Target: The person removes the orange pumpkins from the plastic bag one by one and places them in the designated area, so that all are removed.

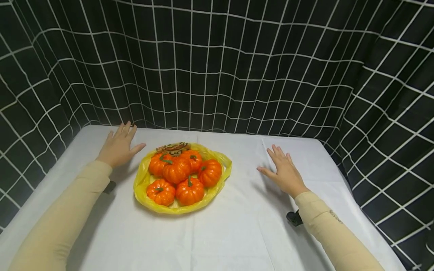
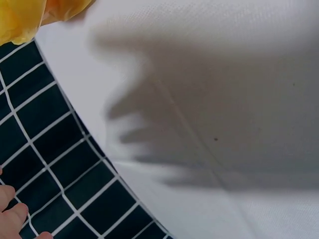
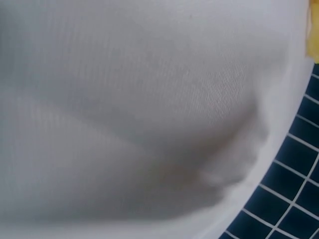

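The left hand (image 1: 118,148) and right hand (image 1: 284,172) are spread out, holding nothing. Between them, pumpkins (image 1: 177,170) sit in a yellow bag (image 1: 179,210) on the bench (image 1: 230,241). A hard bump might make one roll out.

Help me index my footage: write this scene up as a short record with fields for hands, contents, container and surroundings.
Left hand: fingers extended, holding nothing, just left of the bag
Right hand: fingers extended, holding nothing, farther off on the right
Container: yellow plastic bag, open at the top
Contents: six visible orange pumpkins with green stems
Surface: white-covered table
Backdrop: black cloth with white grid lines
Sleeves: beige
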Motion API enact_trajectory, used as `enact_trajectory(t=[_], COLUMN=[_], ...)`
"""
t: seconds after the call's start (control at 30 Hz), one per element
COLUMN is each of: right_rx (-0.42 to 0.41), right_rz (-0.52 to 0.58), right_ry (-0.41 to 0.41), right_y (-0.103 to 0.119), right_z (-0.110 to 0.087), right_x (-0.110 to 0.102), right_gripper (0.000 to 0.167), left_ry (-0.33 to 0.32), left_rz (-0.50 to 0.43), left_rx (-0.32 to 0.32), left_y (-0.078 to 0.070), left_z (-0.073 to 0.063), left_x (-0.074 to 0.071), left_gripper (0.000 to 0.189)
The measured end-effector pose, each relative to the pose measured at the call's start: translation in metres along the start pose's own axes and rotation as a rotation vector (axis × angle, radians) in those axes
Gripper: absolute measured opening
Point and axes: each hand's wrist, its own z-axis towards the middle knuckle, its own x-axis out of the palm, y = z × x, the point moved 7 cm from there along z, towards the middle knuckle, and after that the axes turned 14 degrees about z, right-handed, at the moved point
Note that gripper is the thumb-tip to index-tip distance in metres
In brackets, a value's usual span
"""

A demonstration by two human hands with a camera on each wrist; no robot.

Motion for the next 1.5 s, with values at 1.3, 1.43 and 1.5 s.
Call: enact_trajectory(t=[1.3, 1.43, 1.5], right_rx=[-0.025, -0.036, -0.041], right_rz=[0.063, 0.053, 0.045], right_ry=[0.009, 0.016, 0.022], right_y=[0.012, 0.014, 0.016], right_z=[-0.015, -0.017, -0.018], right_x=[0.015, 0.016, 0.017], right_gripper=[0.089, 0.087, 0.086], left_ry=[-0.023, -0.017, -0.012], left_rz=[0.012, 0.022, 0.027], left_rx=[0.057, 0.058, 0.059], left_y=[-0.017, -0.019, -0.02], left_z=[-0.014, -0.016, -0.018], left_x=[0.001, 0.001, 0.001], left_gripper=[0.078, 0.078, 0.077])
